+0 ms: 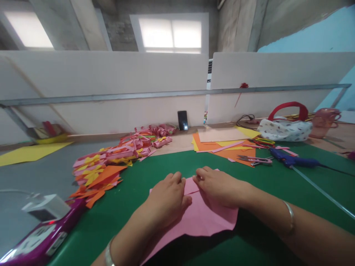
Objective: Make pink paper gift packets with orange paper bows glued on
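A sheet of pink paper [198, 218] lies in front of me on the green table mat, its far edge folded over and its near edge wavy and lifted. My left hand [169, 197] grips the folded edge with curled fingers, the thumb pointing right across the paper. Close beside it, my right hand [217, 186] pinches the same fold, fingertips bent down onto the far edge. A short gap of pink paper shows between both hands. Parts of the fold are hidden under the fingers.
Left lies a heap of cut pink, orange and yellow paper pieces [111, 155], near a purple power strip [52, 236] with a white charger [46, 207]. Right are orange sheets [230, 155], thread snips [255, 159], a blue glue gun [294, 159] and a patterned basket [285, 129]. A phone [182, 120] stands behind.
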The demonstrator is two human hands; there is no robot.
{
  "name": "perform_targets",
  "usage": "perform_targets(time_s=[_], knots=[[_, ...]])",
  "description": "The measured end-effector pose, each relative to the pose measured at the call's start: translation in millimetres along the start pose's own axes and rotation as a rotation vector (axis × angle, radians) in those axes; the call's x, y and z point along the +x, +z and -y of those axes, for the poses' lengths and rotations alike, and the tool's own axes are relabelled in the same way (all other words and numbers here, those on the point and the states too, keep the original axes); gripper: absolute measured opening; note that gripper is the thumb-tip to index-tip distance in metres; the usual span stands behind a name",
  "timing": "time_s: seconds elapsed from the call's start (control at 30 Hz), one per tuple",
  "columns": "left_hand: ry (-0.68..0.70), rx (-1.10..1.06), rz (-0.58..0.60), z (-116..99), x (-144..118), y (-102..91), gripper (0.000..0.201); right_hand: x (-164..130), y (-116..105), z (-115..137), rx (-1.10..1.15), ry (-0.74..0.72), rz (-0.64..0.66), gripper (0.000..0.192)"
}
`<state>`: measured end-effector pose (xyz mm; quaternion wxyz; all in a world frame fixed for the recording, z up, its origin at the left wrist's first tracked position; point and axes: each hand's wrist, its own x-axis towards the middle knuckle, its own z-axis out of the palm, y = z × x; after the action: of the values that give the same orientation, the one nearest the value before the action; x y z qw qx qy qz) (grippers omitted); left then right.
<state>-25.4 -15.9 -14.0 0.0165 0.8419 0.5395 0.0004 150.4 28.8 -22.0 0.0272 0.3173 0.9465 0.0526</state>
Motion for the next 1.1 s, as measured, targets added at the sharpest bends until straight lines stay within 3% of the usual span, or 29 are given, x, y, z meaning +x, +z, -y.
perform_targets(time_s=[0.13, 0.47, 0.63, 0.73, 0.8, 0.87, 0.93, 1.0, 1.1], knots=[[-0.086, 0.05, 0.013, -3, -4, -5.0, 0.042, -4, -7, -4, -0.003, 0.122, 0.046, 0.026], [-0.428, 0.153, 0.092, 2, -12, -15.6, 0.04, -8, -14, -9, -0.033, 0.213, 0.119, 0.026], [-0.461, 0.155, 0.036, 17, -7, -12.8, 0.025, -8, -17, -12, -0.027, 0.233, 0.104, 0.023], [-0.34, 0.076, -0.08, 24, -3, -15.4, 0.027, -7, -12, -16, -0.006, 0.233, 0.071, 0.015], [-0.144, -0.112, -0.144, 23, -3, -20.5, 0.028, -3, -7, -22, 0.01, 0.238, 0.035, 0.016], [0.057, -0.354, -0.136, 19, -5, -27.1, 0.027, 1, -2, -28, 0.034, 0.254, 0.008, 0.017], [0.161, -0.519, -0.148, 17, -8, -33.4, 0.03, 6, 0, -35, 0.077, 0.273, 0.012, 0.018], [0.143, -0.549, -0.299, 19, -10, -38.1, 0.032, 9, 1, -40, 0.139, 0.29, 0.038, 0.019], [-0.088, -0.333, -0.654, 28, -11, -42.4, 0.032, 10, 1, -46, 0.234, 0.314, 0.095, 0.018]])
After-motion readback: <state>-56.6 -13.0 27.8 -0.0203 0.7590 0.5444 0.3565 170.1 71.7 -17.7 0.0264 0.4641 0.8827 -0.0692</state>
